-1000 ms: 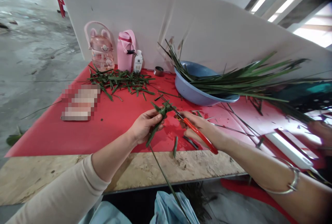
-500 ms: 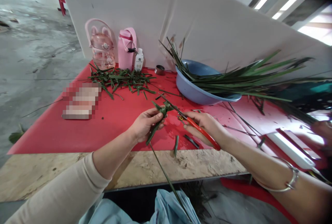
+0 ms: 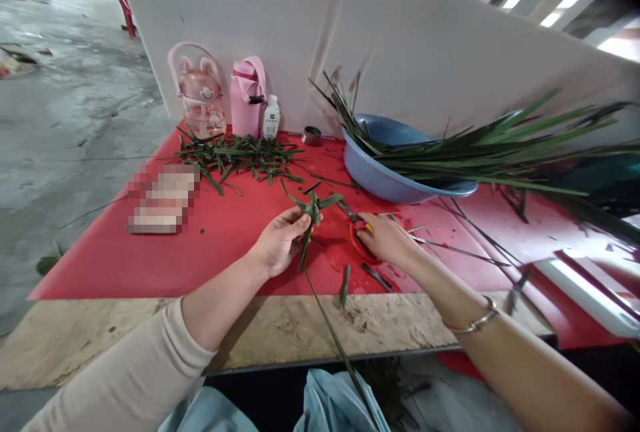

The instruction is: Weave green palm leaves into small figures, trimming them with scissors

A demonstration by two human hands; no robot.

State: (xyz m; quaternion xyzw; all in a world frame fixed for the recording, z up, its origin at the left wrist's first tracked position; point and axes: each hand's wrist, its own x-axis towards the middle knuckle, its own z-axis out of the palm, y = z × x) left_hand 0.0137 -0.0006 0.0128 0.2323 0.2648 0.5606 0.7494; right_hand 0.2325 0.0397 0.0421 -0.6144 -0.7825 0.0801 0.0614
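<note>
A red sheet is covering a wooden board before a white panel. Over the sheet, a small green leaf knot is poking up from the left hand, whose thumb and fingers are pinching its lower part. Points are sticking out either side, and a long strip, apparently joined below, is trailing toward the lap. The knot is looking light, pliable and slightly springy, perhaps slick on its glossy faces; its loose ends are seeming easy to bend or tear, so the thick folded middle is offering the surest hold. To its right, the right hand is wrapping its fingers around the scissors; how firmly, I cannot tell, nor whether their tip is touching the knot. Scraps are lying just nearer than the hands. Beyond the left hand, a pile of leaf pieces is lying before bottles; beyond the right, a blue basin is holding long leaves.
</note>
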